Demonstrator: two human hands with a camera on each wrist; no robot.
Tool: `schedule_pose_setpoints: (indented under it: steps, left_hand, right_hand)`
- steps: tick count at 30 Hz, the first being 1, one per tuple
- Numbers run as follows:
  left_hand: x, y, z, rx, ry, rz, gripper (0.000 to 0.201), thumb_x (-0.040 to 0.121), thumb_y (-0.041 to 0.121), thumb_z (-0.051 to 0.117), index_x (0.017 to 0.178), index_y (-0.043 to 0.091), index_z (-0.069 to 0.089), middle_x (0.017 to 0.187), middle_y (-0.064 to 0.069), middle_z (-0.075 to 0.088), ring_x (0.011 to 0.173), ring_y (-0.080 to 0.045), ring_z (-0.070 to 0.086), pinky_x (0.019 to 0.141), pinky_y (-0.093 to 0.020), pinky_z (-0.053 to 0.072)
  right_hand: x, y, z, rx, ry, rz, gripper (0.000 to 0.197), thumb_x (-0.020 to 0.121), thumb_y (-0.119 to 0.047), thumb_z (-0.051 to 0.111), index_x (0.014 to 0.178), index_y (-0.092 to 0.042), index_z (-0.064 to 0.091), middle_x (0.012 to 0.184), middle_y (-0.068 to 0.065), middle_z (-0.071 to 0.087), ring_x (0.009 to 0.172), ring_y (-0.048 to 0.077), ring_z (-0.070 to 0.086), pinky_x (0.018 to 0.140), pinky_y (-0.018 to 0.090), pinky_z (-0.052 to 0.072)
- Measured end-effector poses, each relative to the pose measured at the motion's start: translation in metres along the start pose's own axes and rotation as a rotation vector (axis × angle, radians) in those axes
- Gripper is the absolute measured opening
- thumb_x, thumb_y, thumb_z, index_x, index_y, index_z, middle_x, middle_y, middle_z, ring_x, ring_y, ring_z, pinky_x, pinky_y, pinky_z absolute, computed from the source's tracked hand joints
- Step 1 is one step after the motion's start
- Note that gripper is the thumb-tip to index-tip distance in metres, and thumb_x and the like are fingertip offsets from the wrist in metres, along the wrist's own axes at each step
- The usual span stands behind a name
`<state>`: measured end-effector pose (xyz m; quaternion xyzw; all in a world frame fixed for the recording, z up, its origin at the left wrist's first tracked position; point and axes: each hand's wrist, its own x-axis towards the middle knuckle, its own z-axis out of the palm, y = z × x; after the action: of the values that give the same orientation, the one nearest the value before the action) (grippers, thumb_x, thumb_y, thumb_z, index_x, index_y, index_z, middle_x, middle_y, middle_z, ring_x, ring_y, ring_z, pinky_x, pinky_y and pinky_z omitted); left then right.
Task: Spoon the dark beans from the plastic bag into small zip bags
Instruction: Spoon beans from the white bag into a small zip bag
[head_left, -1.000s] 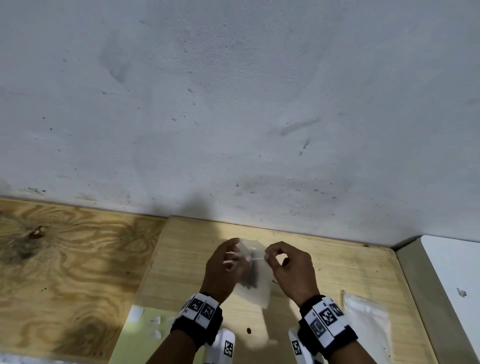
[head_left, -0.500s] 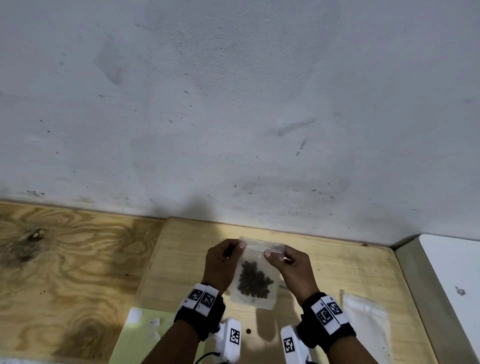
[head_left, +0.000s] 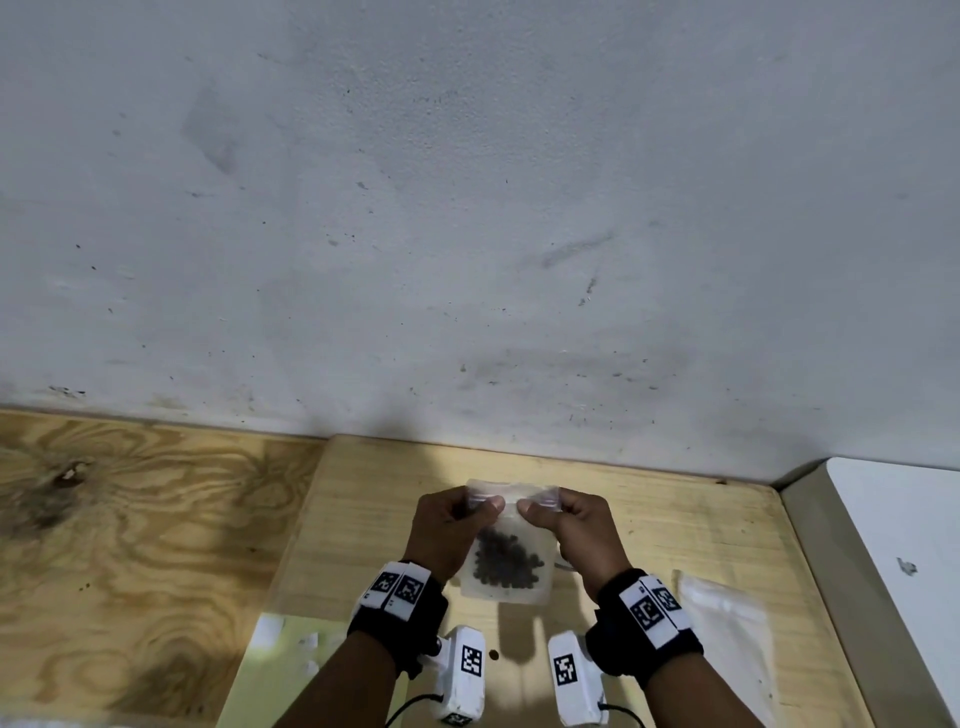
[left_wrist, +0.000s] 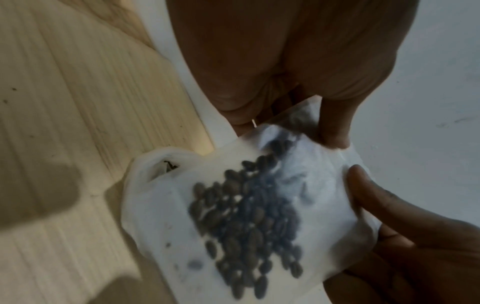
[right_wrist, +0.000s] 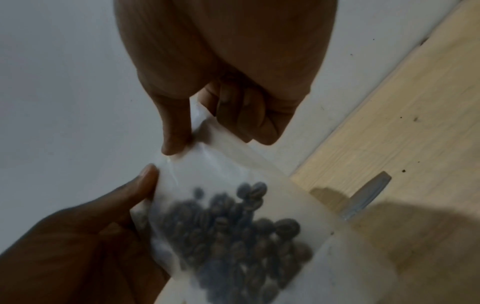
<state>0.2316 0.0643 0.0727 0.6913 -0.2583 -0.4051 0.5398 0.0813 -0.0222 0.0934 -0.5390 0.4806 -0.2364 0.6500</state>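
Note:
A small clear zip bag (head_left: 511, 587) hangs upright above the light wooden board (head_left: 675, 519), with dark beans (head_left: 506, 566) pooled in its lower half. My left hand (head_left: 485, 506) pinches the bag's top strip left of the middle. My right hand (head_left: 535, 506) pinches the strip just to the right, the two thumbs almost touching. In the left wrist view my left hand (left_wrist: 285, 119) pinches the bag (left_wrist: 161, 216) above the beans (left_wrist: 249, 216). The right wrist view has my right hand (right_wrist: 207, 133) pinching the top of the bag (right_wrist: 223, 164). The big plastic bag is out of view.
Empty zip bags (head_left: 727, 623) lie on the board to the right. One loose bean (head_left: 494, 656) lies near the front. A grey flat handle (right_wrist: 369, 195) lies behind the bag. The wall (head_left: 467, 208) stands close behind, and a white surface (head_left: 909, 571) is on the right.
The bag has turned from edge-on to flat, facing me. My thumbs have slid from the top corners towards the middle of the strip.

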Motion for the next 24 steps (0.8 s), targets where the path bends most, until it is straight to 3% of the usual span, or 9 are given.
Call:
schedule_pose_setpoints:
  steps: [2, 4, 7, 14, 16, 18, 21, 23, 24]
  left_hand:
    - [-0.001, 0.0, -0.003, -0.1, -0.007, -0.051, 0.018, 0.089, 0.018, 0.069, 0.081, 0.004, 0.076, 0.077, -0.007, 0.073, 0.069, -0.013, 0.064, 0.068, -0.028, 0.052]
    - [-0.002, 0.0, -0.007, -0.196, -0.014, -0.065, 0.017, 0.089, 0.015, 0.068, 0.087, -0.001, 0.076, 0.083, -0.013, 0.074, 0.075, -0.018, 0.065, 0.072, -0.033, 0.053]
    - [-0.004, -0.001, -0.008, -0.215, -0.008, -0.052, 0.015, 0.086, 0.011, 0.07, 0.087, -0.003, 0.076, 0.081, -0.016, 0.073, 0.075, -0.02, 0.065, 0.074, -0.034, 0.053]
    - [-0.005, -0.01, -0.003, -0.191, 0.022, -0.115, 0.02, 0.089, 0.022, 0.07, 0.08, 0.005, 0.076, 0.085, -0.021, 0.074, 0.078, -0.027, 0.066, 0.08, -0.045, 0.054]
    - [-0.006, -0.012, -0.004, -0.255, 0.059, -0.173, 0.022, 0.089, 0.022, 0.07, 0.073, 0.007, 0.074, 0.074, -0.014, 0.072, 0.069, -0.024, 0.062, 0.07, -0.037, 0.051]
    - [-0.008, -0.013, -0.008, -0.316, 0.099, -0.235, 0.023, 0.089, 0.022, 0.07, 0.071, 0.008, 0.07, 0.065, -0.006, 0.063, 0.062, -0.02, 0.054, 0.063, -0.028, 0.043]
    - [-0.015, -0.014, -0.014, -0.326, 0.113, -0.288, 0.017, 0.091, 0.02, 0.067, 0.087, 0.004, 0.072, 0.077, -0.007, 0.064, 0.068, -0.019, 0.054, 0.064, -0.028, 0.041]
    - [-0.022, -0.017, -0.019, -0.335, 0.044, -0.285, 0.01, 0.088, 0.009, 0.068, 0.097, 0.014, 0.07, 0.087, -0.009, 0.065, 0.08, -0.022, 0.057, 0.069, -0.029, 0.045]
    - [-0.027, -0.022, -0.022, -0.359, -0.011, -0.261, 0.029, 0.084, 0.001, 0.069, 0.105, 0.021, 0.065, 0.092, -0.011, 0.065, 0.084, -0.023, 0.057, 0.069, -0.03, 0.047]
  right_hand:
    - [0.0, 0.0, -0.006, 0.055, 0.017, 0.023, 0.016, 0.081, -0.013, 0.078, 0.076, 0.0, 0.071, 0.053, -0.005, 0.058, 0.043, 0.009, 0.047, 0.045, 0.018, 0.033]
    - [0.002, 0.001, -0.013, 0.132, 0.018, 0.037, 0.021, 0.082, -0.014, 0.078, 0.071, -0.002, 0.065, 0.047, -0.005, 0.04, 0.043, 0.013, 0.028, 0.043, 0.019, 0.023]
    - [0.001, 0.005, -0.015, 0.158, 0.015, 0.031, 0.023, 0.083, -0.012, 0.077, 0.067, -0.004, 0.061, 0.046, -0.005, 0.039, 0.047, 0.015, 0.02, 0.046, 0.021, 0.019]
    - [-0.008, 0.017, -0.008, 0.113, 0.112, -0.025, 0.015, 0.081, -0.019, 0.081, 0.085, -0.013, 0.068, 0.065, 0.003, 0.058, 0.05, 0.013, 0.042, 0.049, 0.021, 0.037]
    - [-0.014, 0.024, -0.008, 0.11, 0.099, -0.074, 0.03, 0.079, -0.015, 0.082, 0.096, -0.014, 0.058, 0.072, 0.008, 0.062, 0.06, 0.015, 0.051, 0.057, 0.027, 0.042]
    - [-0.024, 0.032, -0.008, 0.002, 0.033, -0.114, 0.024, 0.08, -0.007, 0.08, 0.086, -0.009, 0.057, 0.078, 0.014, 0.065, 0.064, 0.013, 0.056, 0.058, 0.021, 0.043]
    - [-0.04, 0.05, -0.007, -0.167, -0.082, -0.054, 0.018, 0.076, -0.002, 0.08, 0.078, -0.018, 0.072, 0.072, 0.008, 0.059, 0.06, 0.012, 0.053, 0.057, 0.018, 0.042]
    - [-0.048, 0.06, -0.004, -0.166, -0.015, -0.018, 0.026, 0.076, 0.002, 0.078, 0.085, -0.022, 0.076, 0.076, 0.005, 0.059, 0.058, 0.01, 0.054, 0.056, 0.019, 0.044]
    - [-0.052, 0.064, -0.003, -0.131, 0.048, 0.002, 0.028, 0.078, 0.005, 0.075, 0.09, -0.02, 0.076, 0.079, 0.006, 0.059, 0.054, 0.006, 0.054, 0.051, 0.016, 0.042]
